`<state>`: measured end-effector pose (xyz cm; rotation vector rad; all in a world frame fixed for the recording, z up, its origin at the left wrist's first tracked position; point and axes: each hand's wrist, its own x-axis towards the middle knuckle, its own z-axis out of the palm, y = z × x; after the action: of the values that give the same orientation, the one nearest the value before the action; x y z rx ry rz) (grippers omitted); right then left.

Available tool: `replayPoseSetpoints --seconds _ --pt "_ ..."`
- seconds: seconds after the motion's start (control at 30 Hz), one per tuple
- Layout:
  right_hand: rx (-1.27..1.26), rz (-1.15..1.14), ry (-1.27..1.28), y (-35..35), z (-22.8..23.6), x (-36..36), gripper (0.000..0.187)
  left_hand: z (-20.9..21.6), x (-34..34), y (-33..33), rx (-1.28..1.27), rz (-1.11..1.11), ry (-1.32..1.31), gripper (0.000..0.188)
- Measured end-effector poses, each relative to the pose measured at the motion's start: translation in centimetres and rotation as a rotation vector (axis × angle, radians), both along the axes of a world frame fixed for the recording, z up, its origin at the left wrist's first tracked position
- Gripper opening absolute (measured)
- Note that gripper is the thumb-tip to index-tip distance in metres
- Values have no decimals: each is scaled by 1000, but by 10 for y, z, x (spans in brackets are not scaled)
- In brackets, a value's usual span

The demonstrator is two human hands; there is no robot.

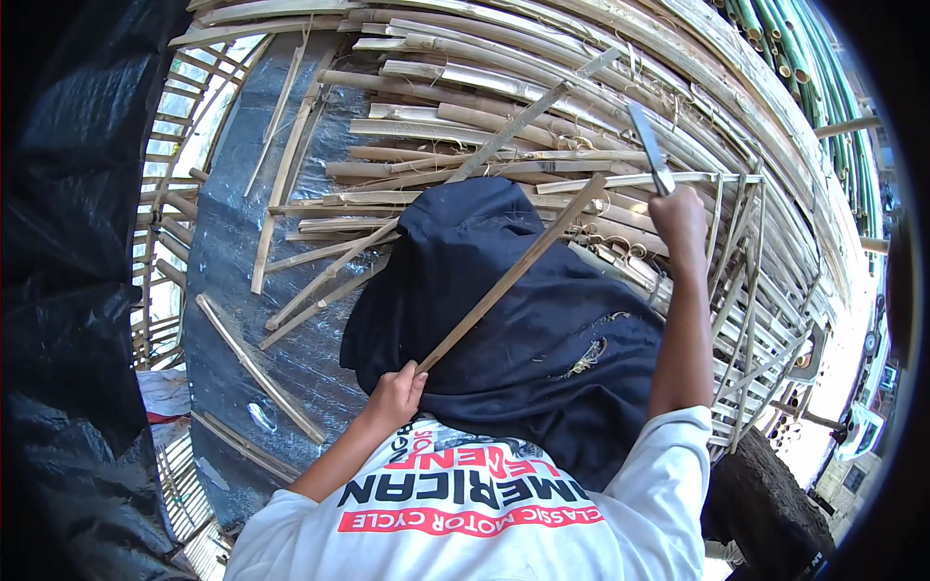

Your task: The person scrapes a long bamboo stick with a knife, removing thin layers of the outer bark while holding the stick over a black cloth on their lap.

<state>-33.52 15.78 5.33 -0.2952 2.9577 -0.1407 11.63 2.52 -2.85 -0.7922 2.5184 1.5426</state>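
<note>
My left hand (397, 395) is closed round the lower end of a split bamboo strip (513, 275), near my shirt front. The strip slants up and to the right over a black cloth (446, 261) that covers my lap. Off to the right, my right hand (677, 215) grips a large knife (647, 140) by its handle, which my fingers mostly hide. Its broad metal blade points up and slightly left, apart from the strip, above the split bamboo. Pale shavings (587, 358) cling to the cloth.
Many split bamboo pieces (465, 77) lie stacked ahead and to the right. Loose strips (260, 368) rest on a dark sheet (223, 252) at the left. A black tarp (68, 290) hangs at the far left. Green bamboo poles (799, 58) stand at the upper right.
</note>
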Motion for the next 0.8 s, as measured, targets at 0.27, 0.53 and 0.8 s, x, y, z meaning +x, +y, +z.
replayPoseSetpoints --seconds 0.27,0.53,0.8 --pt "-171 293 -124 24 39 87 23 -1 -10 -4 -12 -8 -6 28" --pt "139 871 -363 -34 -37 97 24 -1 -13 4 -67 55 46 26" --pt "49 663 -129 -21 -30 83 29 2 -17 1 -120 52 81 27"
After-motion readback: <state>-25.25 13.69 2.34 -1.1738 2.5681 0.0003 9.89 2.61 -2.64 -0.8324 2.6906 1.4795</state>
